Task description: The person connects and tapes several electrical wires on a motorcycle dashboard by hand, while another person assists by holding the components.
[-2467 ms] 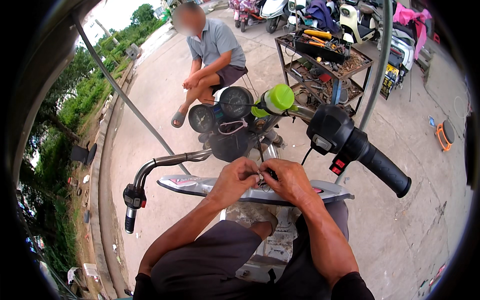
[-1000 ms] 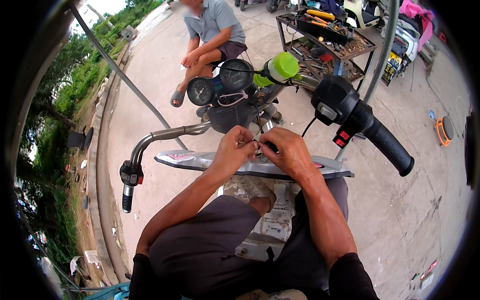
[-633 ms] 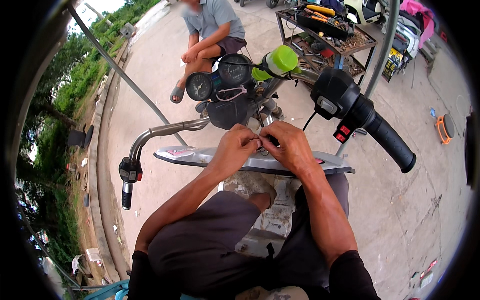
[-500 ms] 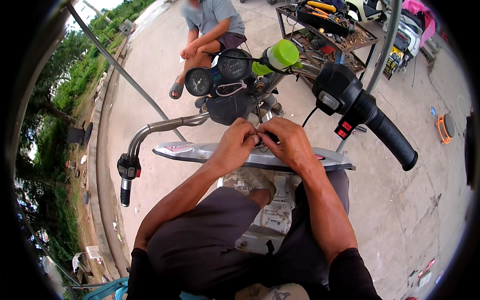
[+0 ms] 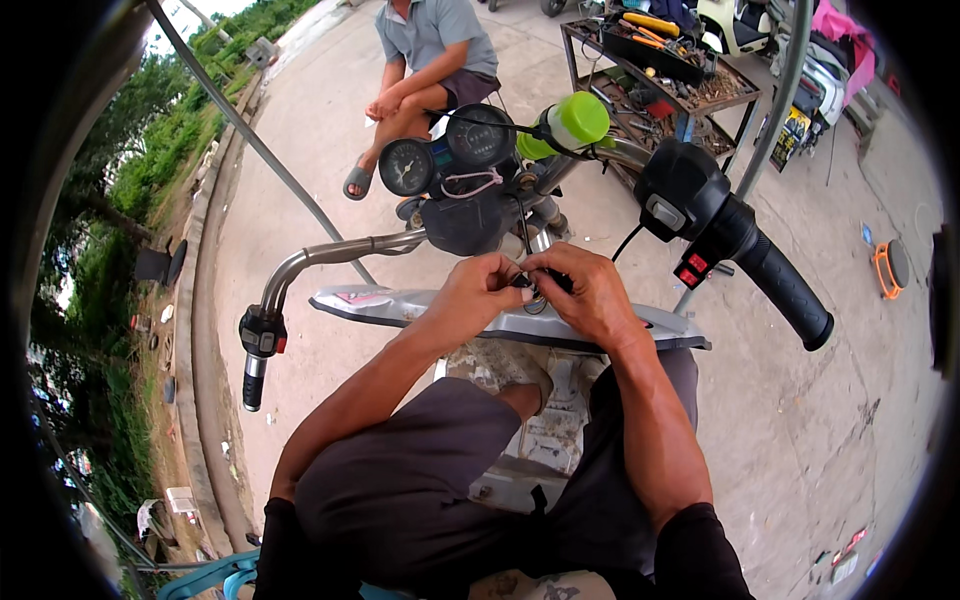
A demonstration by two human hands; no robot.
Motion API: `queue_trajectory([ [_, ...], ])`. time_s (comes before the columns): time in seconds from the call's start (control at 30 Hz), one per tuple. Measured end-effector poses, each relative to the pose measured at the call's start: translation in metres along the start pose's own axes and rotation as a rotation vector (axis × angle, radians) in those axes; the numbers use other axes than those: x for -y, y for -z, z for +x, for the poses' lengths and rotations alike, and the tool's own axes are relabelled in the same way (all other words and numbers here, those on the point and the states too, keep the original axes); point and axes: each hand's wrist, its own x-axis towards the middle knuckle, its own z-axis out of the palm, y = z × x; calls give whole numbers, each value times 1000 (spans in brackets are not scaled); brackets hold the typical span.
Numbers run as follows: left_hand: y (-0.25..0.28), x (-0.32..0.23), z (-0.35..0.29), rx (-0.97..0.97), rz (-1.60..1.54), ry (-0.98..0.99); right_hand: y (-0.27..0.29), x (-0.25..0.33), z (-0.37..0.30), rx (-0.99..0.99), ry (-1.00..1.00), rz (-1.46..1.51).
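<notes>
Meeting over a silver panel (image 5: 395, 308), left hand (image 5: 475, 292) and right hand (image 5: 590, 290) share a narrow, pinching grip on a small dark piece (image 5: 521, 281), kind unclear, nearer than two round gauges (image 5: 407, 167).

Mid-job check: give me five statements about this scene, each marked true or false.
1. The left hand and right hand are close together. True.
2. The green bottle sits by the left grip. False: it is on the right side of the handlebar.
3. Two round dials sit beyond the hands. True.
4. The person in grey is standing. False: seated.
5. Orange-handled tools lie on the cart. True.
</notes>
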Motion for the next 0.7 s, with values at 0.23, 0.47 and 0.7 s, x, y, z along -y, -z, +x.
queue_trajectory([
  [0.23,-9,-6,-6,-168,122,-50,2,-7,-6,-11,-11,-41],
  [0.47,-9,15,8,-141,-130,-82,7,-7,-2,-27,2,-33],
  [0.7,-12,20,14,-148,-363,13,0,-12,-1,-34,-6,-55],
])
